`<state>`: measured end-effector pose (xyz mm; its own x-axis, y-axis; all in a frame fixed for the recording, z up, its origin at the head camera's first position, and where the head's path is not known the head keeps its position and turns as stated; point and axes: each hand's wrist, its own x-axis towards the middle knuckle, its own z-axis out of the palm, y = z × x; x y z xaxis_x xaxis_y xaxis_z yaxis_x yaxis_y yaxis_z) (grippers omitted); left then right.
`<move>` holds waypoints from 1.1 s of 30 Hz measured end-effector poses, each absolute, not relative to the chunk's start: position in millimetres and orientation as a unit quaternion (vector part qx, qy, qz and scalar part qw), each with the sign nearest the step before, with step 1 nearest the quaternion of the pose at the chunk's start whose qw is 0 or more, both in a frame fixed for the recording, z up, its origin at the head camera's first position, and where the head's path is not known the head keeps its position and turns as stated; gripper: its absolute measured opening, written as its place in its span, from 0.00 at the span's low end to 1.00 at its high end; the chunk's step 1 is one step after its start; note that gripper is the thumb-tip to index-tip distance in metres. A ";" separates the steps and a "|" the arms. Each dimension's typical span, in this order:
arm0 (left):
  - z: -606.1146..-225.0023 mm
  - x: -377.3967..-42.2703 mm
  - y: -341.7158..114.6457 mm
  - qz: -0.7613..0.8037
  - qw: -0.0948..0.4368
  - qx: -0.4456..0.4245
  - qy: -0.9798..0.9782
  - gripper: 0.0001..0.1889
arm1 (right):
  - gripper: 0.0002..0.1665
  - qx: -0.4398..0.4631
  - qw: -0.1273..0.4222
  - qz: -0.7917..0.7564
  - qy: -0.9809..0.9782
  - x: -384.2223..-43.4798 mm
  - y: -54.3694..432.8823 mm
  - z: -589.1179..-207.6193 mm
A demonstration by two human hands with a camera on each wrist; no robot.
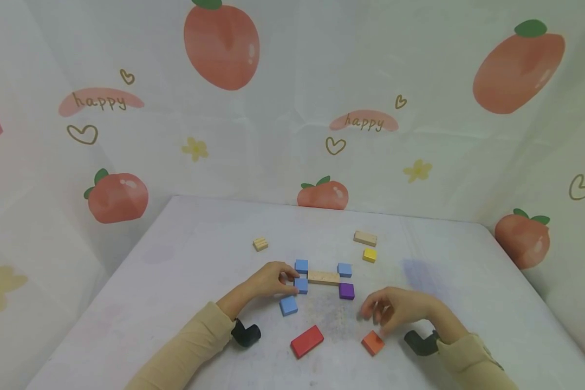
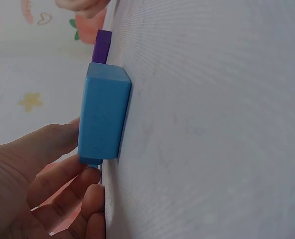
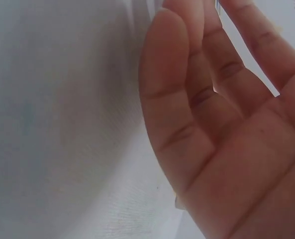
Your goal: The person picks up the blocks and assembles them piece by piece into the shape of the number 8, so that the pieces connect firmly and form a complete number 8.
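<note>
My left hand (image 1: pixel 272 280) pinches a blue block (image 1: pixel 301 286) by its left side, thumb at the near edge and index finger at the far one. This block adjoins a long plain wood block (image 1: pixel 324 278). Another blue block (image 1: pixel 288 306) lies just nearer and hides the thumb tip in the left wrist view. Further blue blocks (image 1: pixel 301 266) (image 1: pixel 344 270) and a purple block (image 1: pixel 346 291) stand at the wood block's ends. Above the table, my right hand (image 1: pixel 403 307) holds nothing, its fingers loosely bent, close to an orange block (image 1: pixel 372 343).
A red rectangular block (image 1: pixel 307 342) lies at the near middle of the white table (image 1: pixel 200 227). Farther back are a ridged wooden piece (image 1: pixel 260 244), a yellow block (image 1: pixel 369 255) and a plain wood block (image 1: pixel 365 238). A printed cloth (image 1: pixel 273 135) hangs behind.
</note>
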<state>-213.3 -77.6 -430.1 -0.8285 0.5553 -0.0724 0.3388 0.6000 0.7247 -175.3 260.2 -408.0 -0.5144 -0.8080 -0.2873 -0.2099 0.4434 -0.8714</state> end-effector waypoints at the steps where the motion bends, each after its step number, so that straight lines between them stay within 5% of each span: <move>1: -430.2 -213.4 -77.5 0.369 0.146 0.254 0.882 0.17 | 0.25 -0.333 0.369 -0.410 0.765 -174.7 259.9 -408.1; 33: -427.5 -211.1 -77.4 0.370 0.145 0.251 0.882 0.16 | 0.15 -0.348 0.331 -0.396 0.783 -165.3 254.7 -417.1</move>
